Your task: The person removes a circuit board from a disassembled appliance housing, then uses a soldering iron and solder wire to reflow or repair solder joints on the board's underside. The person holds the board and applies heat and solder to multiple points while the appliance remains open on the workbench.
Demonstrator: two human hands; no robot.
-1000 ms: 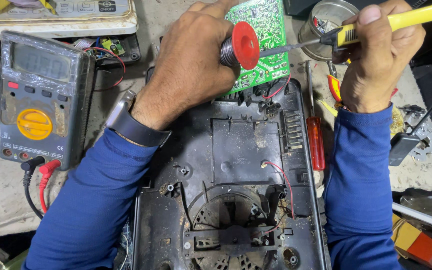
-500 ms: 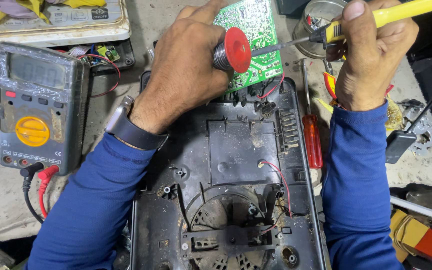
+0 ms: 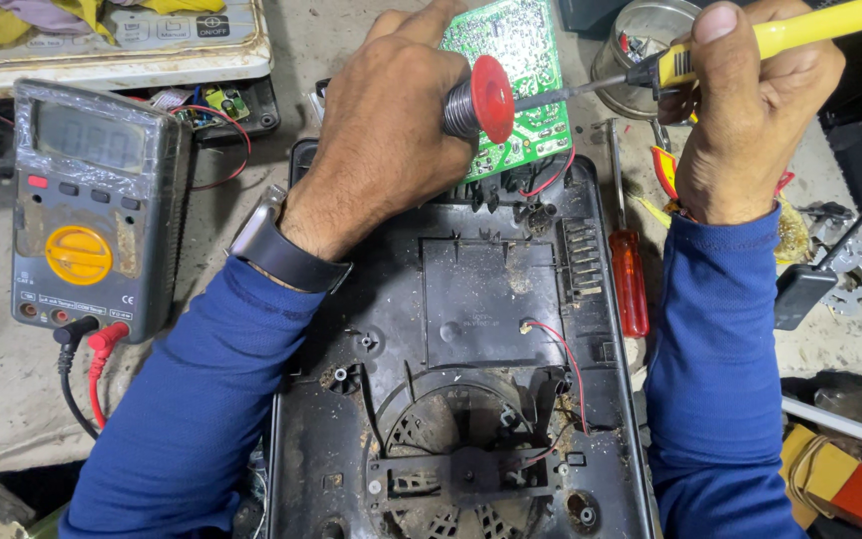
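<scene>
Left hand point(image 3: 391, 130) at about 11 o'clock of the view, fingers curled shut around a solder spool point(image 3: 476, 100) with a red flange; the spool sits against the face of the green circuit board point(image 3: 516, 70). A dark watch point(image 3: 276, 245) bands the left wrist, blue sleeve below it.

Right hand point(image 3: 740, 120) at 1 o'clock, fist closed on the yellow handle of a soldering iron point(image 3: 750, 45). The iron's dark metal tip runs toward 9 o'clock and ends just beside the spool, over the board. Whether the tip touches the board cannot be told.

The circuit board stands at 12 o'clock, at the top edge of an open black appliance housing point(image 3: 491, 299). Thin red wires lead from the board's lower edge into the housing. The housing fills the centre and 6 o'clock area, dusty, with a round grille of fan slots near its lower part.

At 9 o'clock on the table point(image 3: 2, 399), a grey multimeter point(image 3: 92, 210) with a yellow dial, red and black leads plugged in at its bottom. At 3 o'clock, just beside the housing's right wall, a red-handled screwdriver point(image 3: 629, 279) lies lengthwise. A round metal tin point(image 3: 641, 40) sits at 1 o'clock behind the iron.
</scene>
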